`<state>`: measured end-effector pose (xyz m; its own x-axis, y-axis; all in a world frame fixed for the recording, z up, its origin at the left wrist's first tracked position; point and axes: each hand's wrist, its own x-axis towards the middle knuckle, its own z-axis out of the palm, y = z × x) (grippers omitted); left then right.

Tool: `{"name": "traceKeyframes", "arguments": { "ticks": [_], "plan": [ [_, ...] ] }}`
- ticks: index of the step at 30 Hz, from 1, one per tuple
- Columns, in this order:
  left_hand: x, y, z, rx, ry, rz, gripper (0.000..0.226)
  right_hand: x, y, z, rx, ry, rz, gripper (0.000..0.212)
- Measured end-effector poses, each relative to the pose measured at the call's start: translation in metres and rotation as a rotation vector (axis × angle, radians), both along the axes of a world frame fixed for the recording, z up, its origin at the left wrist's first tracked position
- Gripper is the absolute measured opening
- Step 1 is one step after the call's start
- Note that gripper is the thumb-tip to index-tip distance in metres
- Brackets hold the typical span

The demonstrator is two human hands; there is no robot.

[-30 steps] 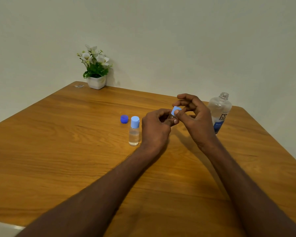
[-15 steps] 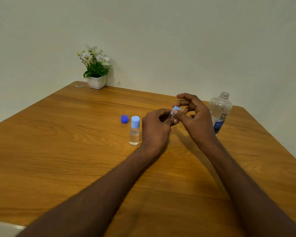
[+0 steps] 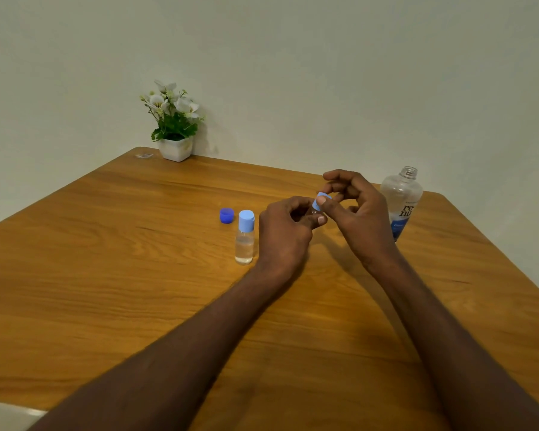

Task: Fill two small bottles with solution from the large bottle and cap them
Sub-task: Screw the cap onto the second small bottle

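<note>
My left hand (image 3: 285, 233) grips a small clear bottle, almost wholly hidden inside its curled fingers. My right hand (image 3: 360, 217) pinches the light blue cap (image 3: 318, 203) on top of that bottle between thumb and fingers. A second small bottle (image 3: 245, 241), capped in light blue and holding clear liquid, stands upright on the wooden table (image 3: 106, 259) just left of my left hand. The large clear bottle (image 3: 402, 200) with a blue label stands uncapped behind my right hand. Its dark blue cap (image 3: 226, 215) lies on the table left of the capped small bottle.
A white pot of white flowers (image 3: 175, 126) stands at the table's far corner against the wall, with a small clear scrap (image 3: 143, 155) beside it. The table's right edge runs close past the large bottle.
My right fingers have shifted slightly around the light blue cap while my left hand keeps the small bottle in place. Nothing else has moved.
</note>
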<state>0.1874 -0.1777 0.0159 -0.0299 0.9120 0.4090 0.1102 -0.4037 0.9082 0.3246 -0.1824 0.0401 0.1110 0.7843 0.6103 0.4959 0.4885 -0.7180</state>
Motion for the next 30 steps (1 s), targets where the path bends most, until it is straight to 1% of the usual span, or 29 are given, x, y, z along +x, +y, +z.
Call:
{"name": "traceKeyframes", "arguments": {
  "ticks": [2, 5, 9, 14, 19, 22, 24, 27, 30],
  "plan": [
    [0.0007, -0.0002, -0.0004, 0.003, 0.015, -0.005, 0.029, -0.0011, -0.0003, 0.0005, -0.005, 0.005, -0.010, 0.036],
    [0.0019, -0.0007, -0.0008, 0.006, 0.034, -0.005, 0.029, -0.0020, -0.0017, 0.0011, -0.027, -0.007, 0.029, 0.039],
    [0.0011, 0.0002, -0.0002, -0.002, 0.034, 0.007, 0.033, -0.0039, -0.0009, 0.0006, -0.025, 0.002, -0.015, 0.033],
    [0.0021, 0.0005, -0.0002, -0.002, 0.044, -0.012, 0.033, -0.0036, -0.0021, 0.0023, -0.046, 0.024, 0.008, 0.031],
    [0.0023, -0.0001, -0.0023, -0.011, 0.102, -0.073, 0.032, 0.0002, -0.0013, 0.0041, -0.030, 0.159, 0.030, 0.024],
    [0.0033, -0.0010, -0.0027, -0.023, 0.132, -0.083, 0.030, 0.0030, 0.0002, 0.0049, -0.043, 0.242, 0.048, 0.028],
    [0.0026, -0.0006, -0.0013, -0.031, 0.118, -0.088, 0.029, 0.0034, 0.0000, 0.0054, -0.097, 0.225, 0.065, 0.031],
    [0.0010, -0.0003, 0.0004, -0.058, 0.105, -0.087, 0.030, 0.0039, 0.0002, 0.0044, -0.145, 0.137, 0.070, 0.022],
    [-0.0007, -0.0009, 0.0014, -0.074, 0.086, -0.092, 0.030, 0.0031, -0.0014, 0.0059, -0.148, 0.136, 0.030, 0.017]
  ]
}}
